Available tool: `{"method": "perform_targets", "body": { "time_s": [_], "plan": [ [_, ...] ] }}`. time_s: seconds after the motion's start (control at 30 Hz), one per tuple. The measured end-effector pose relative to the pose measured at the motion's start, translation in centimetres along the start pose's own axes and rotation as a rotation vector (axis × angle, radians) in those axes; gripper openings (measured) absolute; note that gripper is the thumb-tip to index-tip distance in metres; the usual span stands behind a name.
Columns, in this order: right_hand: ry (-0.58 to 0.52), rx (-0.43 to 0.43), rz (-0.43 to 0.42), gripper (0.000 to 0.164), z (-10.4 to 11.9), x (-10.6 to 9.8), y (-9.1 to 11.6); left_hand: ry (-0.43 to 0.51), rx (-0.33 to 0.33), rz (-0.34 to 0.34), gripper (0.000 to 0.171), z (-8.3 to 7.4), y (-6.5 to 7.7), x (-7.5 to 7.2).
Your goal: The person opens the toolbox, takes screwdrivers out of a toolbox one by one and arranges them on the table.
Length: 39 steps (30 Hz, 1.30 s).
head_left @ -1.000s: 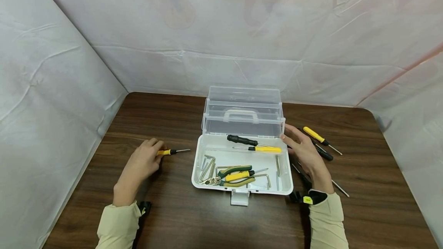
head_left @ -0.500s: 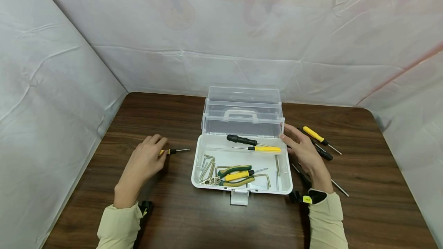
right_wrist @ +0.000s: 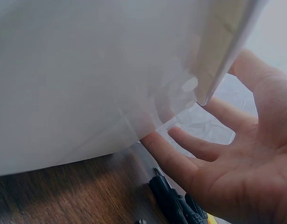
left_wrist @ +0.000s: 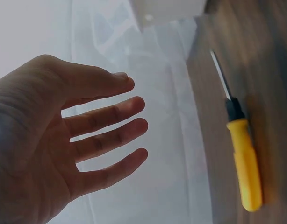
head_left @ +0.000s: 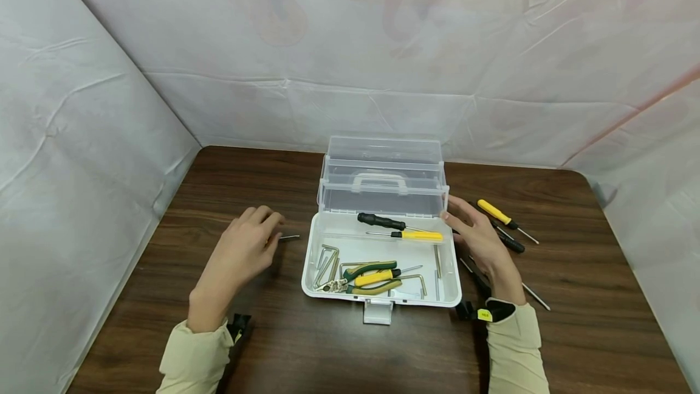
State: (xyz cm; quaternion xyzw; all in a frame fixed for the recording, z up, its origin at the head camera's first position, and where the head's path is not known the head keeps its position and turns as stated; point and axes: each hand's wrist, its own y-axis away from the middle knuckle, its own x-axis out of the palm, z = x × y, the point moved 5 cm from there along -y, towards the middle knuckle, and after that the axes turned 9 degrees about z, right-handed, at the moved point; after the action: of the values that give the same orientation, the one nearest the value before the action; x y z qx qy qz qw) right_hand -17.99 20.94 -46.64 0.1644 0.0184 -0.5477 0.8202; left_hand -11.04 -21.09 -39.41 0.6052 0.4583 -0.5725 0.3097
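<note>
A yellow-handled screwdriver (left_wrist: pixel 246 168) lies on the table left of the toolbox. My left hand (head_left: pixel 240 254) hovers over it, fingers loosely extended and apart from it; in the head view the hand hides most of the handle. The white toolbox (head_left: pixel 307 260) stands with its clear lid (head_left: pixel 383 148) raised. At its right back corner, my right hand (head_left: pixel 483 248) holds the box, thumb over the rim and fingers along the outer wall. Inside lie pliers (head_left: pixel 372 269), several hex keys (head_left: pixel 423 284), a black screwdriver (head_left: pixel 383 221) and yellow screwdrivers (head_left: pixel 423 236).
Right of the toolbox, another yellow screwdriver (head_left: pixel 494 212) and a black-handled one (head_left: pixel 513 243) lie on the table, with a metal shaft (head_left: pixel 537 297) partly behind my right wrist. A white latch (head_left: pixel 377 312) hangs at the box's front. White sheeting (head_left: pixel 350 47) borders the table.
My left hand has lifted off the screwdriver and shifted right, leaving it on the table. The right hand has stayed at the box corner.
</note>
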Motion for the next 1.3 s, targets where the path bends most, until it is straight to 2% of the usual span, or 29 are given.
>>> {"method": "perform_targets", "body": {
  "time_s": [0.37, 0.53, 0.8, 1.3],
  "plan": [
    [0.008, -0.005, -0.003, 0.065, -0.1, 0.0, 0.0, 0.008, 0.048, -0.015, 0.018, -2.5, -1.5, -1.1],
    [0.003, -0.002, -0.007, 0.065, -0.1, 0.0, 0.0, 0.001, 0.089, -0.027, 0.02, -3.7, -2.3, -1.4],
    [0.003, -0.001, -0.001, 0.065, -0.1, -0.1, 0.0, 0.013, 0.124, 0.038, 0.023, -5.7, -3.6, -1.4],
    [-0.006, -0.004, 0.002, 0.065, -0.2, 0.0, -0.1, 0.013, 0.247, 0.089, 0.023, -9.7, -6.1, -0.8]
  ]
}}
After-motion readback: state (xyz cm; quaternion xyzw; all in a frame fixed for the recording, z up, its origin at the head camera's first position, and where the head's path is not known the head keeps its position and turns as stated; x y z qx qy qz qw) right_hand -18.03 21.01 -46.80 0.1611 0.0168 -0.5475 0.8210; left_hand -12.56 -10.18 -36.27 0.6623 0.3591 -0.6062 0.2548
